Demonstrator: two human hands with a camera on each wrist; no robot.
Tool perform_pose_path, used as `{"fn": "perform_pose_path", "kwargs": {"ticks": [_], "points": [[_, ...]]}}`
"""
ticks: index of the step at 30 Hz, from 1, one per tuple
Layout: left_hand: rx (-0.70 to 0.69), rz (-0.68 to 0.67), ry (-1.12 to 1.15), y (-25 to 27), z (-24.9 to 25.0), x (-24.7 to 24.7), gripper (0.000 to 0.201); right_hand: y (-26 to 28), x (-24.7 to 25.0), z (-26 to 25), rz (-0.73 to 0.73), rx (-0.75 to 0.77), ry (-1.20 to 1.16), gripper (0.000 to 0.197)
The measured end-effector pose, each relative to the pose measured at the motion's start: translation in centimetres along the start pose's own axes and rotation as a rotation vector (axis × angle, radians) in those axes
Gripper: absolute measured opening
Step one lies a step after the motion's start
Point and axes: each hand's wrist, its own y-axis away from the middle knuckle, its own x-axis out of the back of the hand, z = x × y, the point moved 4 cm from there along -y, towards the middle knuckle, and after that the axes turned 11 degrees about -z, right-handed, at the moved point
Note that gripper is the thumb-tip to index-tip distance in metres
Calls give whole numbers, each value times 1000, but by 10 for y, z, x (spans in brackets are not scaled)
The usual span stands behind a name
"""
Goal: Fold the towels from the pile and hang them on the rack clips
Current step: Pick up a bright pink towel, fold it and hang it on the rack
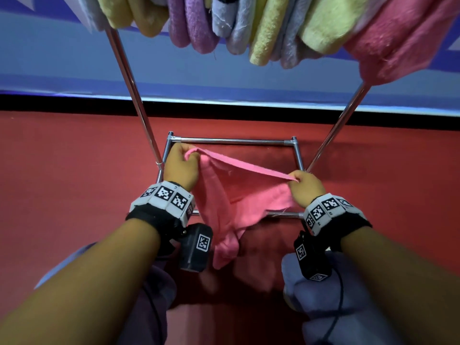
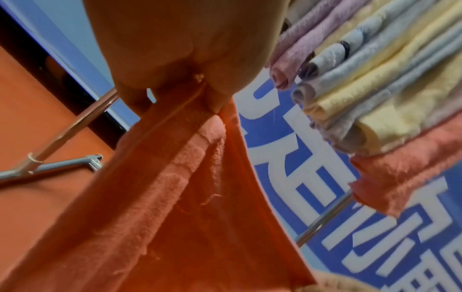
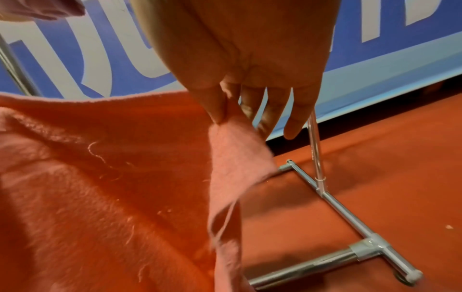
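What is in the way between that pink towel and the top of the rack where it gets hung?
Nothing solid. Both hands, left and right, hold the pink towel in open air below the hung towels. Those crowd the top; a free clip isn't visible.

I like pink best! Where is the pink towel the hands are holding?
In the head view the pink towel hangs in the middle, stretched between the left hand and the right hand, above the rack's metal base on the red floor.
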Motion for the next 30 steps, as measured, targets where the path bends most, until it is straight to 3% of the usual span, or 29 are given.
{"fn": "perform_pose_path", "kwargs": {"ticks": [7,14,18,22,26,30], "points": [[-128,-47,45,28,62,18,32,41,42,-24,124,69,-110,25],[-202,19,110,64,127,80,18,102,100,-75,23,116,77,32],[-268,16,94,88,163,101,22,144,131,-96,31,165,60,16],[-382,24,25,113,204,117,19,178,161,-103,85,193,225,12],[-363,63,54,123,227,139,16,205,189,-108,150,207,306,28],[-358,75,56,126,238,158,13,212,218,-109,121,226,198,21]]}}
